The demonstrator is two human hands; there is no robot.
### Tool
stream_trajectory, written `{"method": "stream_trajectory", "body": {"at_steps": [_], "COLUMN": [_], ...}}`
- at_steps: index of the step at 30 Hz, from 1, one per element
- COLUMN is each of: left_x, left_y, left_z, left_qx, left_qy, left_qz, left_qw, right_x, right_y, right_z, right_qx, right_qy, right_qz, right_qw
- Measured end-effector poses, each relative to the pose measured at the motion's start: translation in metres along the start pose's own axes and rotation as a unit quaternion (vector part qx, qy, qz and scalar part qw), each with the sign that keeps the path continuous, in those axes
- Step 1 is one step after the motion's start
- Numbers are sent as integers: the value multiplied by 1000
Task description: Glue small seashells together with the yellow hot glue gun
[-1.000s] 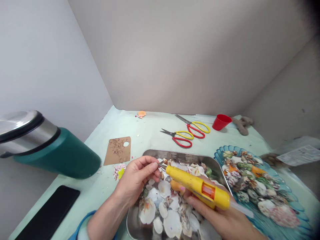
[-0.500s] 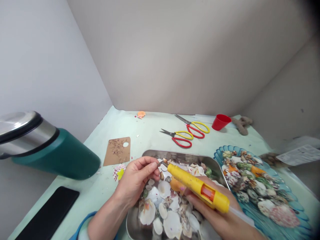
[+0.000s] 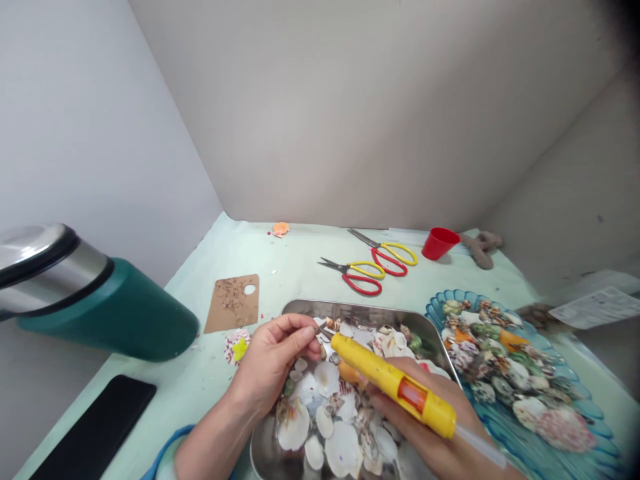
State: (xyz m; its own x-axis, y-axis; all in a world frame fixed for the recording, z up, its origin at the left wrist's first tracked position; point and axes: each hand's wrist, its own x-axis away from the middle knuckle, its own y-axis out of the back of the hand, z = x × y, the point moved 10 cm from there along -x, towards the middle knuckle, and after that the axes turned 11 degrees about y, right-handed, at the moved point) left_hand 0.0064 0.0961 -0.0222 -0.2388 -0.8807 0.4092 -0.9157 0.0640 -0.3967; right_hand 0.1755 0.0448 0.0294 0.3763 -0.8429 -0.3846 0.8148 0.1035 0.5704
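Note:
My right hand (image 3: 420, 417) is wrapped round a yellow hot glue gun (image 3: 385, 375), with a clear glue stick (image 3: 481, 445) coming out of its back end. The gun's thin nozzle points left toward my left hand (image 3: 280, 350). Thumb and forefinger of that hand pinch a small dark sliver (image 3: 321, 327), too small to name, right by the nozzle tip. Whether tip and sliver touch I cannot tell. Both hands are above a metal tray (image 3: 357, 311) full of seashells (image 3: 345, 448). An orange shell (image 3: 350, 372) lies partly hidden beneath the gun.
Two scissors (image 3: 361, 283) (image 3: 395, 259) and a red cup (image 3: 440, 244) are behind the tray. A blue scalloped dish (image 3: 505, 430) of shells is at right. On the left are a green bottle (image 3: 120, 313), a black phone (image 3: 95, 430) and a brown card (image 3: 225, 313).
The glue gun has shifted slightly left and down, and its nozzle now shows a little apart from the sliver's upper edge. My left hand keeps its pinch. The whole view has drifted slightly.

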Motion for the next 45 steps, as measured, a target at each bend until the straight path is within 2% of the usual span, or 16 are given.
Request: {"method": "stream_trajectory", "body": {"at_steps": [3,7,12,18,21,26,31,36,40,45], "left_x": [0,-1,0,0,0,-1,0,-1,0,1], "left_y": [0,-1,-1,0,0,-1,-1,-1,0,1], "left_z": [-1,-1,-1,0,0,1,1,1,1,1], "left_qx": [-1,3,12,19,12,6,4,0,1,-2], "left_qy": [-5,-2,0,2,1,0,-1,2,0,-2], "left_qz": [-1,-1,2,8,7,10,8,5,2,-2], "left_qw": [1000,1000,1000,1000,1000,1000,1000,1000,1000,1000], "right_x": [-2,-2,-2,1,0,1,-3,-2,-2,4], "right_y": [-2,2,-2,5,0,1,4,5,3,-2], "right_z": [2,3,5,-1,2,-2,6,1,2,-12], "right_qx": [-3,11,5,22,16,19,18,36,20,34], "right_qy": [25,8,15,25,41,-12,27,-9,27,-19], "right_qz": [13,-7,14,-41,-15,-7,-22,-26,-24,-11], "right_qw": [1000,1000,1000,999,999,1000,999,999,999,999]}}
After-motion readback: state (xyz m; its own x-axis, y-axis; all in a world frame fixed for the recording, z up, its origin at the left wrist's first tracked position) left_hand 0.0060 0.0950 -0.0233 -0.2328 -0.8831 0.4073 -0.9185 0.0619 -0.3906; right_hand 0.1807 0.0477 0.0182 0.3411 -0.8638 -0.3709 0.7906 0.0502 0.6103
